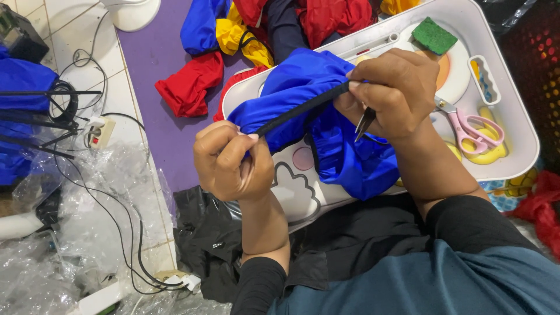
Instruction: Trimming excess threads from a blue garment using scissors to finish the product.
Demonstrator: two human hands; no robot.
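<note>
Left hand point(232, 162) is closed into a fist, thumb and forefinger pinched on the near-left end of a black strap point(300, 109). Right hand point(389, 93) is likewise closed, fingers curled over the far-right end of the same strap; a small dark metal tool point(365, 122) projects downward from under its palm, and its type cannot be determined. The two hands are apart, with the strap stretched taut between them on a diagonal from near left to far right. The strap runs along the edge of a blue garment point(338, 146), which is bunched between and below the hands and hangs down just right of the left hand. The garment is a shiny, bright blue fabric, heavily creased and gathered, with the strap set in as a narrow matte band. It rests on a white tray point(516, 116) with a raised rim. To the right of the right hand, on the tray, lie pink-handled scissors point(472, 129); farther off sits a green sponge point(434, 36). Red, yellow and blue cloth pieces point(233, 41) are heaped at the far side on a purple mat point(154, 64). Crumpled clear plastic point(87, 221) and black cables point(125, 233) lie on the tiled floor at left.
</note>
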